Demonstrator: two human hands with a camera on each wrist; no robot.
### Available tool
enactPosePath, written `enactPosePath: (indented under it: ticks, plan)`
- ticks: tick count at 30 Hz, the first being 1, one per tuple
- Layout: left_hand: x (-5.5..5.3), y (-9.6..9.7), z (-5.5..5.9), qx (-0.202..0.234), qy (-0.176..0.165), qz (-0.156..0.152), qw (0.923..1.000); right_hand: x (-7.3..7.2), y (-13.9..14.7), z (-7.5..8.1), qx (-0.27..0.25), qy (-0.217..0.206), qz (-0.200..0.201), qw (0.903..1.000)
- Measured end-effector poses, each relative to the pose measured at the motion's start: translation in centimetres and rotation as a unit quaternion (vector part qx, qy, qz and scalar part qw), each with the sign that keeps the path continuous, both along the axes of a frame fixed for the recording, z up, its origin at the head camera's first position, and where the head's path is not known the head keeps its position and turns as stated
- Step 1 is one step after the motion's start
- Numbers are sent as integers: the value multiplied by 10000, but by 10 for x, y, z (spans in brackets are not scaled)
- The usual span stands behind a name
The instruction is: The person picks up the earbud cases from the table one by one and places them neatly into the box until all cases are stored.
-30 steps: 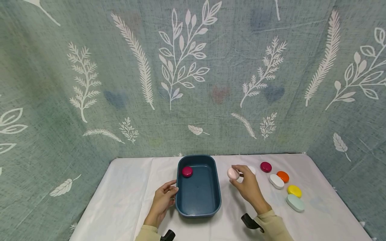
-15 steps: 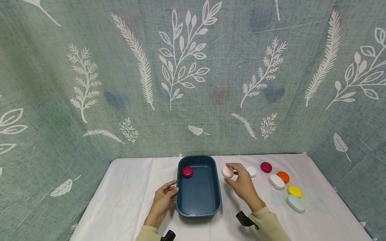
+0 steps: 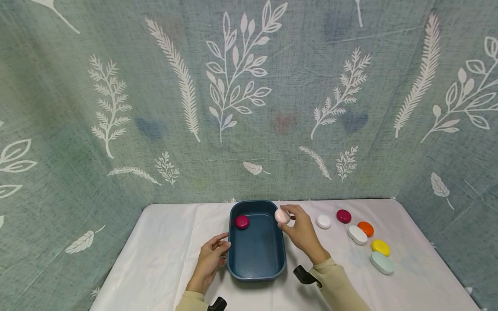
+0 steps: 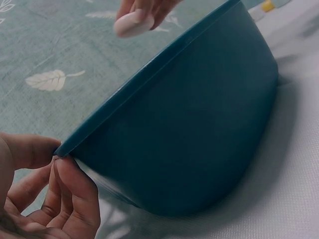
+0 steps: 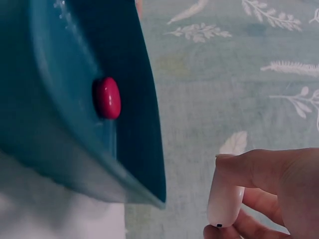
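Note:
In the head view, my left hand point(image 3: 209, 260) pinches the left rim of a dark blue rectangular tub point(image 3: 256, 276). The left wrist view shows the thumb point(image 4: 32, 151) over that rim and the fingers curled beneath it. My right hand point(image 3: 305, 233) holds a pale pink round soap bar point(image 3: 282, 216) between thumb and fingertips, level with the tub's right rim and overlapping it in the head view. The right wrist view catches the soap point(image 5: 225, 199) edge-on, with a small black mark at its lower end. Inside the tub, a crimson round soap bar point(image 3: 242, 222) lies toward the far left corner.
Right of the tub, several soap bars lie on the white tablecloth point(image 3: 163, 242): a white round one point(image 3: 324, 221), a crimson one point(image 3: 343, 216), an orange one point(image 3: 365, 229), a white oval point(image 3: 357, 234), a yellow one point(image 3: 380, 247) and a pale green oval point(image 3: 381, 262). Patterned cloth point(image 3: 249, 129) hangs behind.
My right hand has carried the pale pink soap bar leftward and slightly away, up to the tub's right rim, uncovering the white round soap. The left hand and tub stay put.

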State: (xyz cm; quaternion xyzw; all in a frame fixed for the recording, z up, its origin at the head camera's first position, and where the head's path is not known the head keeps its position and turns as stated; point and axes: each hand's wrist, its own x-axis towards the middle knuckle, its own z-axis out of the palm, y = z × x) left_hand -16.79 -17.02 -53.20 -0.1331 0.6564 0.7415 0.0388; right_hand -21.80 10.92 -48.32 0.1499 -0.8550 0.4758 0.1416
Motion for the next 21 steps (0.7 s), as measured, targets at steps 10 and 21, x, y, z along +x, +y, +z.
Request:
enactPosePath:
  ticks: [10,21]
  plan:
    - [-1,0,-1,-32,-20,0,10000,-9,-19,4,-3,-194,222,9996]
    - [0,0,-1,-5,15,10,10000,-15,-39,4,148,-294,317,9990]
